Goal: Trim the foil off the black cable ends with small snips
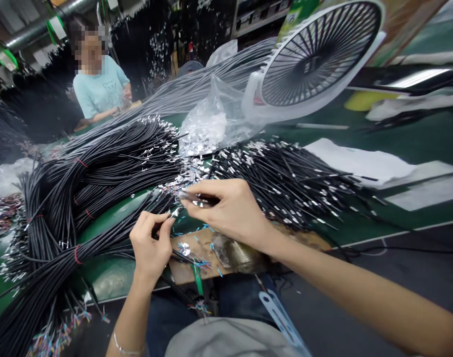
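My left hand [150, 243] is closed in a pinch on the end of a thin black cable [99, 237] that runs off to the left. My right hand [226, 206] is closed around a dark cable end with a small metal terminal [176, 212] at its tip, held close to the left fingertips. Both hands hover over a brown board [196, 258] littered with blue wire scraps, at the front edge of the green table [110, 218]. A large bundle of black cables [99, 163] lies left of the hands. Another pile of terminal-tipped cables [286, 183] lies to the right.
A clear plastic bag of silver terminals [207, 126] sits behind the hands. A white fan [315, 59] stands at the back right. White sheets [360, 161] lie on the right. Another person in a light blue shirt [99, 89] works at the far left.
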A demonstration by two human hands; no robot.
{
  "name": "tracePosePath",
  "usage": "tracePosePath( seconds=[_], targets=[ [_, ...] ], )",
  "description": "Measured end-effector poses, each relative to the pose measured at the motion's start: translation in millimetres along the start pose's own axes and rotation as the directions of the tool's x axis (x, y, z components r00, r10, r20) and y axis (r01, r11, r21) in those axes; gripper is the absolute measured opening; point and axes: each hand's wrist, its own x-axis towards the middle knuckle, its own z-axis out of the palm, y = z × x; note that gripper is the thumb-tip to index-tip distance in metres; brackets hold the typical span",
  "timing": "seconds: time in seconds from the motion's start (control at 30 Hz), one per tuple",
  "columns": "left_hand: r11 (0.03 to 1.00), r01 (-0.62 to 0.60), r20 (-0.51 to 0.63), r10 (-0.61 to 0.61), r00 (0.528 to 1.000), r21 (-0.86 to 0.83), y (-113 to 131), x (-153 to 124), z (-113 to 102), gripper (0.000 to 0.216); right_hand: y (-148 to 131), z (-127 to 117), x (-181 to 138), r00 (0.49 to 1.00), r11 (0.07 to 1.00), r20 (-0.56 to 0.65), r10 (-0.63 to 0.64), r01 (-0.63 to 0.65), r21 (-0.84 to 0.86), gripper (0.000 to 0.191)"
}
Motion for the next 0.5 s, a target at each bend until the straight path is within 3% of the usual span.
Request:
tracePosePath(
  seconds=[0.07, 0.17, 0.23, 0.33, 0.43, 0.5],
  targets=[
    [0.999, 0.027, 0.004, -0.027, 1.000, -0.034, -3, 2, -2, 0.009, 6, -2, 2, 0.999, 0.999, 0.025, -0.031, 0.032, -0.028, 0.015],
    [1.000, 0.005, 0.069, -0.002, 0.998, -0.030, -4, 3, -4, 0.012, 11, -2, 0, 0.964, 0.981, 0.194, -0.182, 0.192, -0.033, 0.027],
    [0.999, -0.034, 0.114, 0.036, 0.993, -0.013, -4, 3, -5, 0.013, 12, 0, 0, 0.943, 0.980, 0.270, -0.193, 0.201, -0.002, 0.028],
    [0.998, -0.065, 0.133, 0.068, 0.989, -0.025, -2, 1, -5, 0.011, 12, 8, 10, 0.944, 0.992, 0.330, 0.011, -0.052, 0.115, 0.014],
    [0.989, -0.072, 0.044, 0.079, 0.996, -0.127, -2, 0, -6, 0.010, 17, 17, 23, 0.836, 0.859, 0.448, 0.317, -0.453, 0.237, 0.026],
    [0.976, -0.047, -0.018, 0.044, 0.999, -0.211, -3, 0, -7, 0.009, 20, 20, 26, 0.779, 0.784, 0.458, 0.429, -0.573, 0.240, 0.034]
  ],
)
